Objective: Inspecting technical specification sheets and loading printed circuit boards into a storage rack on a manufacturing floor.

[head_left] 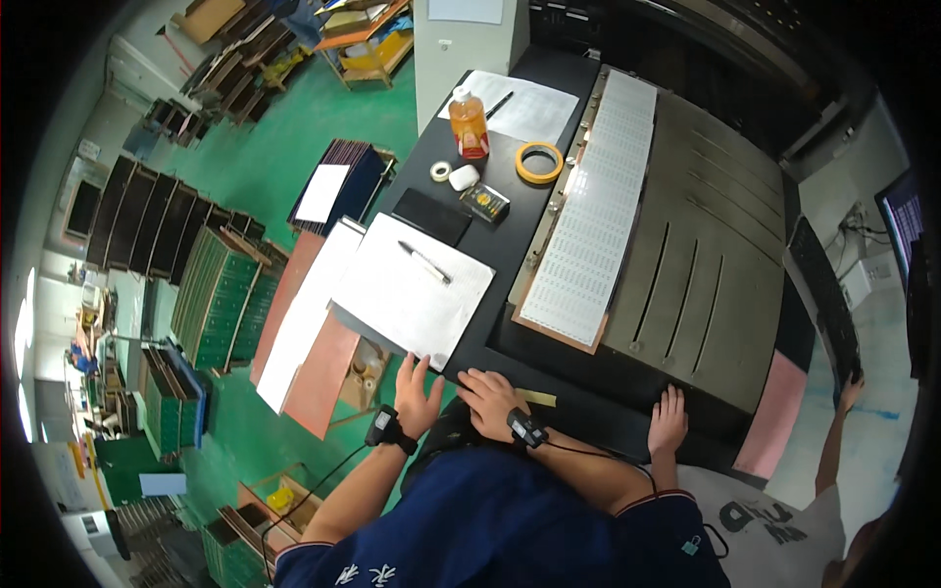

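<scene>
Apparently, your 2 hands hold nothing, fingers loosely spread: the left hand (417,402) at the paper's (407,309) near edge, the right hand (490,402) by its corner at the table (515,230) edge, perhaps for support. The pen (424,263) lies on the paper, likely for easy reach.

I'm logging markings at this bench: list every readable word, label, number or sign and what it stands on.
Wording is not copied here, only located.
Navy shirt: white characters.
Grey shirt: dark lettering, tilted.
Orange bottle: label too small to read.
Small dark box: print too small.
Long white panel: rows of tiny, unreadable marks.
White sheet at the left hand: faint marks, unreadable.
Screen: text too blurred.
</scene>
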The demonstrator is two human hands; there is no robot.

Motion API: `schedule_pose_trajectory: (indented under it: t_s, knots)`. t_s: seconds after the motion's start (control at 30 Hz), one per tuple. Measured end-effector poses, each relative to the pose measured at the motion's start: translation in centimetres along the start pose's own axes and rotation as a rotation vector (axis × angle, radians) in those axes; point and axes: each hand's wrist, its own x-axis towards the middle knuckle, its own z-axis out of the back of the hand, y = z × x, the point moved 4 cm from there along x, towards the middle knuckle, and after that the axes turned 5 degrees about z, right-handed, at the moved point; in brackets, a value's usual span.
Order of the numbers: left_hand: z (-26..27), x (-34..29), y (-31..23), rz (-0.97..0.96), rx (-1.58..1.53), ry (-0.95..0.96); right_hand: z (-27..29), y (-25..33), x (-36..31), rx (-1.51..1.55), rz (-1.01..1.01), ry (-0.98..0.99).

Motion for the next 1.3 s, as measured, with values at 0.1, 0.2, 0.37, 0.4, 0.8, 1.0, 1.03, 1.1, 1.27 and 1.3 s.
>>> schedule_pose_trajectory:
  t_s: [0.1, 0.2, 0.37, 0.4, 0.8, 1.0, 1.03, 1.1, 1.27, 1.3]
  knots:
    - [0.1, -0.3, -0.1, -0.008, 0.038, 0.017, -0.1, 0.3, 0.1, -0.034, -0.027, 0.022]
    - [0.5, -0.4, 0.1, -0.019, 0.055, 0.056, -0.5, 0.5, 0.1, -0.038, -0.056, 0.000]
    - [0.7, -1.4, 1.6, -0.033, 0.033, 0.061, -1.5, 1.3, -0.9, -0.072, -0.092, -0.015]
    - [0.9, -1.8, 2.0, -0.047, 0.020, 0.057, -1.6, 1.5, -1.0, -0.088, -0.101, -0.017]
    - [3.4, -31.0, 33.4, 0.661, 0.014, 0.183, -5.2, 2.7, -1.1, -0.286, -0.298, -0.065]
    - [7.4, -51.9, 45.5, 0.849, 0.730, 0.903, -5.7, 2.6, -1.2, -0.282, -0.404, 0.011]
    - [7.8, -53.7, 45.7, 0.903, 0.725, 0.964, -5.6, 2.4, -1.5, -0.279, -0.428, 0.018]
    - [6.4, -53.9, 45.3, 0.915, 0.642, 0.963, -5.4, 2.4, -1.6, -0.278, -0.433, -0.026]
    - [-0.9, -48.4, 42.5, 0.599, 0.527, 0.874, -2.6, 1.2, -0.8, -0.200, -0.435, -0.380]
    - [-2.2, -46.3, 42.1, 0.563, 0.474, 0.779, -1.5, 0.8, -0.2, -0.252, -0.384, -0.439]
